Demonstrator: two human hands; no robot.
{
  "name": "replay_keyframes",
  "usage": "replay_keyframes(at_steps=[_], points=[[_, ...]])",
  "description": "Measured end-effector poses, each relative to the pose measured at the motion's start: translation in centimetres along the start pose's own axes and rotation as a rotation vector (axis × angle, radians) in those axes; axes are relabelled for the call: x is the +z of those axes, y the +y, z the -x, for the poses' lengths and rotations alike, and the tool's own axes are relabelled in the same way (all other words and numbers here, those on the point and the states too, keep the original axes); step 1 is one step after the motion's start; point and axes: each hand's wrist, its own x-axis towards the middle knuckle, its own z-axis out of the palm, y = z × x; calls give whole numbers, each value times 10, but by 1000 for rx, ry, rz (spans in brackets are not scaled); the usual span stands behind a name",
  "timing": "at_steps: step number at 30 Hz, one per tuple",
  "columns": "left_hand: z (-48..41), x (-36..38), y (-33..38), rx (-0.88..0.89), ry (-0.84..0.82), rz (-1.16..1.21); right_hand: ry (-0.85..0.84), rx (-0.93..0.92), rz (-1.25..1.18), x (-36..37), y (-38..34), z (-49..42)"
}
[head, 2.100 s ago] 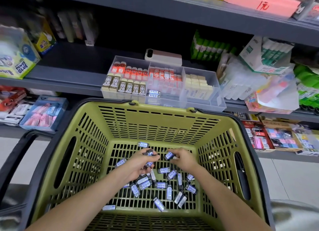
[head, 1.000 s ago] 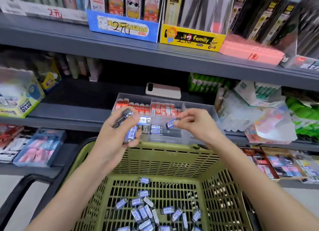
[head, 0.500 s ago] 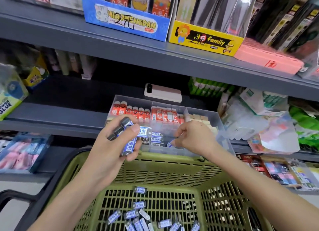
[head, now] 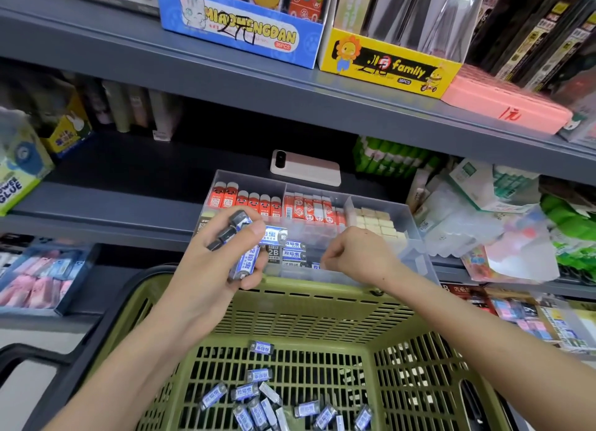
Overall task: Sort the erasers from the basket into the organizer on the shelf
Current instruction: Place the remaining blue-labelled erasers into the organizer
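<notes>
**A:** What could go wrong for me here?

**B:** Your left hand point(head: 225, 259) is clamped on a bunch of blue-sleeved erasers point(head: 246, 259), and one sticks out past your thumb. I think a looser hold would drop it back into the basket point(head: 290, 305). Your right hand point(head: 354, 256), apart from the left, pinches a single eraser point(head: 316, 265) low in the organizer point(head: 416, 253) on the shelf point(head: 106, 205). Set crooked, it could tip the blue stack point(head: 294, 251) beside it.

**A:** And what's in the containers?

**B:** The organizer has red-sleeved erasers point(head: 248, 201) at the back, cream blocks point(head: 377, 221) on the right and the blue ones at the front middle. Many loose erasers point(head: 258, 408) lie on the basket floor.
</notes>
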Motion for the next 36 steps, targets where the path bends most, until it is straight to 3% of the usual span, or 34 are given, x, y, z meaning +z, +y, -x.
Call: replay_keyframes(at_steps=[2, 4, 6, 7, 10, 12, 15, 18, 22, 33, 36], points=[[0, 2, 0, -20, 8, 26, 40, -5, 89, -3, -4, 5], [1, 3, 0, -36, 3, 55, 265, -53, 272, -7, -9, 17], [1, 3, -1, -47, 0, 76, 523, -185, 129, -11, -18, 35], [1, 3, -2, -50, -2, 83, 526, -255, -122, -15, -25, 45], [1, 6, -4, -46, -21, 69, 94, -273, -926, -21, -50, 65], [2, 8, -5, -32, -35, 55, -23, -255, -1059, -16, -57, 67], [4, 5, -7, -26, -50, 100, 58, -224, -1084, -21, -49, 58], [5, -1, -7, -32, -42, 162, 226, -64, -898, -32, -21, 40], [4, -6, -7, -70, -25, 241, 284, 53, -212, -20, -1, 17], [4, -11, -9, -106, -33, 296, 375, -15, -27, 4, 0, 2], [4, -11, -11, -115, -33, 300, 410, -52, 133, 4, 2, 1]])
